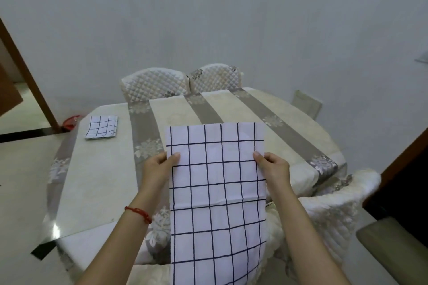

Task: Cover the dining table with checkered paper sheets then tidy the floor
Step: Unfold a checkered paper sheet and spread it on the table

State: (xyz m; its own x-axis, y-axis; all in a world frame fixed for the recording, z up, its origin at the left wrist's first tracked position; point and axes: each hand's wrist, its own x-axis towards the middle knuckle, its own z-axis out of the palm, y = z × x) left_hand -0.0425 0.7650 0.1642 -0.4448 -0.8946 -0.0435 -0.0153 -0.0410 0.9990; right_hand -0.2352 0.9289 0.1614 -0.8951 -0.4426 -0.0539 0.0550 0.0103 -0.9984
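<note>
Concealed or cropped, as I read my feed: lower end of the checkered sheet [217, 192], cut by the bottom edge; fingers of my left hand [159, 166] and right hand [273, 166], behind the sheet, only thumbs showing; near table [97, 180] edge, under the sheet; red item [71, 121] on floor, partly behind the table, unidentifiable.

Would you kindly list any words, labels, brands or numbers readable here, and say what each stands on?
None can be read.
The checkered sheet held by the left hand and right hand shows only grid lines.
The folded sheet on the table likewise bears no text.
The red thing on the floor is too small to tell.
</note>
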